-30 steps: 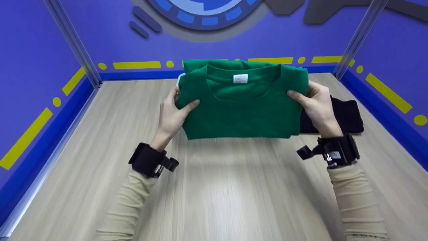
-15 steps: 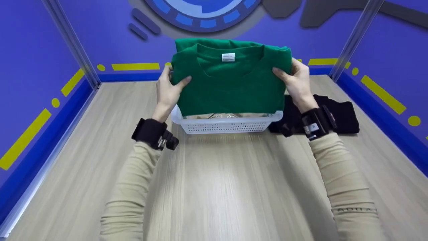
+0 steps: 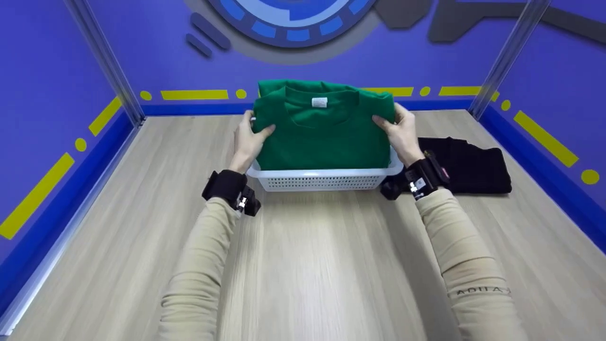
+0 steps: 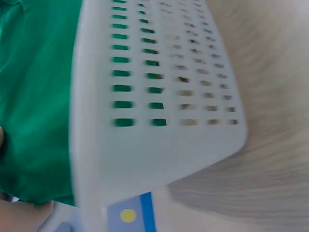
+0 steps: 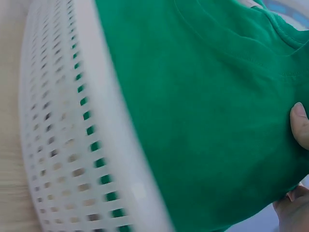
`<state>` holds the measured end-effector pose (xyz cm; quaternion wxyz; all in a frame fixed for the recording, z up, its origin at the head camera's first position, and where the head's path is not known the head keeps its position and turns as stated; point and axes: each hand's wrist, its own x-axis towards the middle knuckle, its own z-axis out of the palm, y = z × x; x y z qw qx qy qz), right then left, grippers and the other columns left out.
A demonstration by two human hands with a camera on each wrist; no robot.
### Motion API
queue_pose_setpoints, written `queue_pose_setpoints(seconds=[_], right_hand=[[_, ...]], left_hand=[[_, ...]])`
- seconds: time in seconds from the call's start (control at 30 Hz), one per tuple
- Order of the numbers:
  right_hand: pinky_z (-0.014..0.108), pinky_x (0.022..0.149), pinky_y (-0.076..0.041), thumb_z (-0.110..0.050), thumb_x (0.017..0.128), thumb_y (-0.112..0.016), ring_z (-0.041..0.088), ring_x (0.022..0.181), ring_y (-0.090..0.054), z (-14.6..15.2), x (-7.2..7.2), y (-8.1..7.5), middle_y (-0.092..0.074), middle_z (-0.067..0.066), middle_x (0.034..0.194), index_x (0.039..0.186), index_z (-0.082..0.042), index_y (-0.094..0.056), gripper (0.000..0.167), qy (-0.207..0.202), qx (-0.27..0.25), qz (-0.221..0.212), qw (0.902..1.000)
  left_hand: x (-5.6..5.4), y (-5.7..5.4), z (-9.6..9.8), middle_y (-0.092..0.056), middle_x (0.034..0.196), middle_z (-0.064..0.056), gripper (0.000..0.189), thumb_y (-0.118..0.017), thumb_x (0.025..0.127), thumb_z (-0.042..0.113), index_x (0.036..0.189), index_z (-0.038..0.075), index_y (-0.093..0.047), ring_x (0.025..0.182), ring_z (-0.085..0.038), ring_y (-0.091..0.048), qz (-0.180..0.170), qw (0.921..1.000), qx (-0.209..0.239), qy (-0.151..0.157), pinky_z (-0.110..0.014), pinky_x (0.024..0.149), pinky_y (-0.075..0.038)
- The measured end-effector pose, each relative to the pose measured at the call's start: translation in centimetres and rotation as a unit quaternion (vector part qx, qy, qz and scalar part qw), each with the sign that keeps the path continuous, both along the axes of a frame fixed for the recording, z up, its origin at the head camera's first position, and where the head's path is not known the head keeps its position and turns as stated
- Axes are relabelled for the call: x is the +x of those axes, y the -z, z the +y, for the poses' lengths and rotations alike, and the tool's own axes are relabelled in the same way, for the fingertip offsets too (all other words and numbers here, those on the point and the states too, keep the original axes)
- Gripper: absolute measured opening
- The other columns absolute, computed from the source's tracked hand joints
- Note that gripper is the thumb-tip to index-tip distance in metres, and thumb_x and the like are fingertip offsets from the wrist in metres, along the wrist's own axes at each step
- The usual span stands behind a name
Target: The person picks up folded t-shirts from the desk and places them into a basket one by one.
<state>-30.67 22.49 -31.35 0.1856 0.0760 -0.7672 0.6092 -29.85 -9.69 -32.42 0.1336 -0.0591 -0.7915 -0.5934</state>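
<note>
The wooden table (image 3: 303, 265) runs wide and bare in front of me, pale planks with a fine grain, fenced on three sides by blue walls (image 3: 57, 71) with yellow dashes; there is plenty of open board on my left and towards me, less on my right. There, a folded black garment (image 3: 468, 163) lies flat on the wood just beside the basket, its soft, dark bulk near my right wrist.

The white plastic basket (image 3: 322, 179) sits in the middle towards the far wall, a rectangle with its long side running left to right, its walls pierced by rows of small slots and its rim smooth and rounded.

The folded green T-shirt (image 3: 324, 137) lies in the mouth of that basket, covering it from rim to rim. It is a soft knit, folded into a neat rectangle, long axis left to right, the collar and its small white label (image 3: 319, 102) pointing away from me at the far wall.

My left hand (image 3: 250, 139) grips the shirt's left edge, thumb on top. My right hand (image 3: 401, 132) pinches the right edge the same way, thumb over the cloth.
</note>
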Motion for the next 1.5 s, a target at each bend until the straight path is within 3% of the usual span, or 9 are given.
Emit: queue_pose_setpoints(seconds=[0.1,0.37,0.7,1.0,1.13,1.23,1.37,1.5], right_hand=[[0.026,0.093,-0.046,-0.012,0.089,-0.066,0.004,0.096,-0.057,-0.1,-0.1,1.0,-0.062,-0.010,0.101,0.123,0.002,-0.057,0.038,0.008,-0.001,-0.019,0.9998],[0.028,0.096,-0.045,-0.013,0.092,-0.062,0.011,0.104,-0.056,-0.5,-0.1,2.8,-0.059,0.016,0.123,0.128,0.000,-0.055,0.039,0.027,-0.002,-0.053,0.9982],[0.035,0.102,-0.042,-0.014,0.097,-0.053,0.024,0.116,-0.052,-0.6,0.0,2.7,-0.056,0.018,0.131,0.132,0.000,-0.051,0.037,0.027,0.067,-0.129,0.9891],[0.041,0.113,-0.034,-0.020,0.100,-0.048,0.028,0.133,-0.042,-0.9,0.2,2.9,-0.045,0.019,0.144,0.144,-0.002,-0.038,0.049,0.020,0.140,-0.148,0.9788],[0.041,0.114,-0.032,-0.021,0.099,-0.050,0.030,0.137,-0.038,-1.3,0.5,2.9,-0.041,0.020,0.147,0.146,-0.001,-0.034,0.054,0.023,0.182,-0.163,0.9695],[0.042,0.113,-0.034,-0.022,0.098,-0.051,0.029,0.137,-0.040,-1.8,0.7,3.0,-0.042,0.019,0.146,0.145,-0.001,-0.035,0.054,0.035,0.230,-0.173,0.9571],[0.043,0.103,-0.044,-0.020,0.096,-0.053,0.028,0.120,-0.053,-2.2,0.8,3.2,-0.055,0.019,0.134,0.139,-0.001,-0.045,0.048,0.062,0.284,-0.168,0.9419],[0.044,0.095,-0.046,-0.017,0.094,-0.054,0.029,0.108,-0.055,-2.4,0.8,3.2,-0.059,0.022,0.126,0.135,0.001,-0.050,0.044,0.081,0.304,-0.150,0.9373]], left_hand=[[-0.2,0.7,0.4,-0.054,0.130,-0.019,0.043,-0.061,0.092,0.015,0.129,0.002,-0.044,0.123,-0.029,-0.052,-0.020,0.9996,-0.017,0.002,-0.040,0.104,-0.043],[-0.8,1.9,1.2,-0.051,0.133,-0.016,0.043,-0.058,0.094,0.017,0.133,0.004,-0.044,0.125,-0.027,-0.048,-0.041,0.9981,-0.044,-0.018,-0.039,0.107,-0.039],[-1.3,2.0,2.2,-0.047,0.142,-0.017,0.043,-0.047,0.100,0.021,0.138,0.005,-0.036,0.133,-0.027,-0.044,-0.090,0.9922,-0.082,-0.023,-0.039,0.110,-0.036],[-1.4,2.5,2.6,-0.033,0.152,-0.018,0.052,-0.041,0.102,0.023,0.148,0.004,-0.024,0.140,-0.029,-0.034,-0.121,0.9877,-0.087,-0.046,-0.038,0.115,-0.030],[-1.4,2.8,2.5,-0.041,0.147,-0.018,0.047,-0.041,0.102,0.023,0.144,0.003,-0.031,0.135,-0.030,-0.041,-0.113,0.9870,-0.096,-0.062,-0.038,0.112,-0.033],[-1.4,2.9,2.2,-0.045,0.144,-0.017,0.045,-0.041,0.103,0.023,0.142,0.003,-0.037,0.134,-0.030,-0.043,-0.112,0.9841,-0.113,-0.079,-0.037,0.112,-0.034],[-1.3,2.8,2.2,-0.048,0.142,-0.017,0.045,-0.043,0.102,0.023,0.141,0.002,-0.041,0.133,-0.030,-0.044,-0.118,0.9793,-0.138,-0.090,-0.038,0.112,-0.035],[-1.0,2.6,2.3,-0.051,0.139,-0.019,0.045,-0.044,0.101,0.023,0.140,0.000,-0.043,0.130,-0.032,-0.047,-0.114,0.9752,-0.168,-0.088,-0.039,0.109,-0.038]])
